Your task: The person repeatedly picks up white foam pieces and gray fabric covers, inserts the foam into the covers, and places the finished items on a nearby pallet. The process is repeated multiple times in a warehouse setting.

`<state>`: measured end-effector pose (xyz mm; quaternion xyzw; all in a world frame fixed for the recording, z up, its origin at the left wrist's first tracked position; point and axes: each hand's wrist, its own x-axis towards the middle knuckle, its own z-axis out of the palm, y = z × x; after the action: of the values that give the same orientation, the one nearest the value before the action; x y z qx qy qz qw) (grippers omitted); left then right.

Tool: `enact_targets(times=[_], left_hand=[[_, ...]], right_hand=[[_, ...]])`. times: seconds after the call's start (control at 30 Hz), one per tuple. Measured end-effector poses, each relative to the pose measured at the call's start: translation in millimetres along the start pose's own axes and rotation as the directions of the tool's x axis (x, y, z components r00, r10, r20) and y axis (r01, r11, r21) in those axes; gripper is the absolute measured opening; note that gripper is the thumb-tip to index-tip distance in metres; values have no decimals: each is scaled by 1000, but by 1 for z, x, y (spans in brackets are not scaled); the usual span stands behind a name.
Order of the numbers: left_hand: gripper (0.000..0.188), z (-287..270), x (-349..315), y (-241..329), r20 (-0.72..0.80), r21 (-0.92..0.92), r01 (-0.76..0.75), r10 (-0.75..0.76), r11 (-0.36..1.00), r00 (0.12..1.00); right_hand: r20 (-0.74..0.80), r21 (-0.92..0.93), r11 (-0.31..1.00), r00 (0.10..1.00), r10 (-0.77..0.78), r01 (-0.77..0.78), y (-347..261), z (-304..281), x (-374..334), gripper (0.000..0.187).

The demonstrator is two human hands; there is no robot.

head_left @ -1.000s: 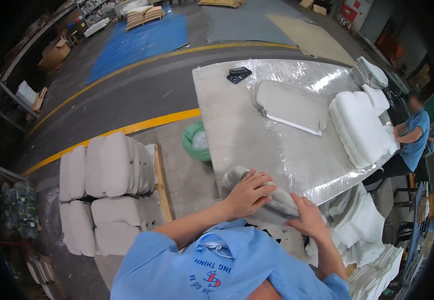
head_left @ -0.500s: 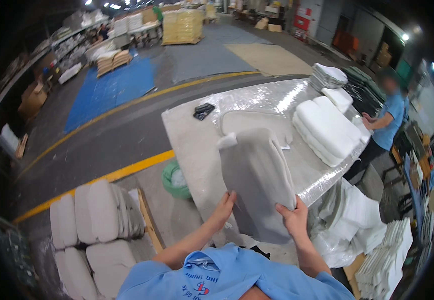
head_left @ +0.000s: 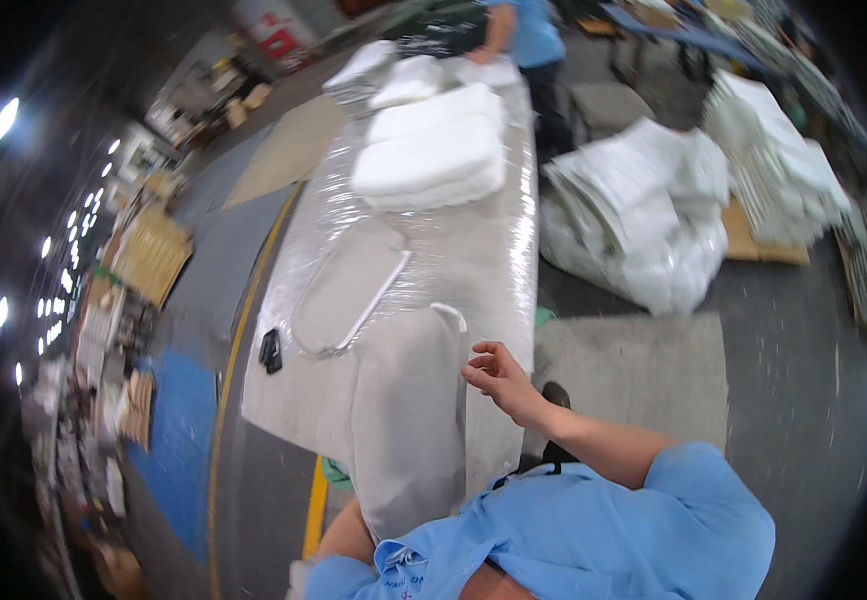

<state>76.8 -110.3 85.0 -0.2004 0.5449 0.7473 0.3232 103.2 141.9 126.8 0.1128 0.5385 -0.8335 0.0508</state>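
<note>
A grey fabric-covered cushion [head_left: 409,420] stands tilted between my body and the table, with a white edge at its top right corner. My left forearm reaches behind its lower left side, so the left hand and its fingers are hidden. Just off the cushion's right edge, my right hand [head_left: 499,380] is raised with fingers apart and lightly bent, holding nothing. Beyond the cushion, a flat grey rounded piece with a white edge [head_left: 349,285] lies on the plastic-wrapped table [head_left: 454,250].
White padding blocks [head_left: 434,150] are stacked at the table's far end, where a person in a blue shirt [head_left: 537,35] stands. A small black object [head_left: 271,351] lies at the left edge. To the right are a plastic bag of white sheets [head_left: 644,200] and another stack [head_left: 774,160].
My view has swung to the right. My right hand has come off the cushion and opened beside it. The cushion is now closer to my body, and my left hand has gone out of sight behind it.
</note>
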Motion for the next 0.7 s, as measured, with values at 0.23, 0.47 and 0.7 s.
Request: enact_targets(times=[0.23,0.47,0.7], left_hand=[[53,-9,13,-36,-41,450,229,-236,863,971],[48,-2,39,-35,-33,839,212,-343,501,939],[38,94,117,-16,411,791,-374,32,485,911]], right_hand=[[-175,153,980,973,152,-126,75,-49,-36,47],[-247,325,941,952,179,-92,113,-64,-57,23],[-341,254,933,879,332,-254,134,-83,-55,26]])
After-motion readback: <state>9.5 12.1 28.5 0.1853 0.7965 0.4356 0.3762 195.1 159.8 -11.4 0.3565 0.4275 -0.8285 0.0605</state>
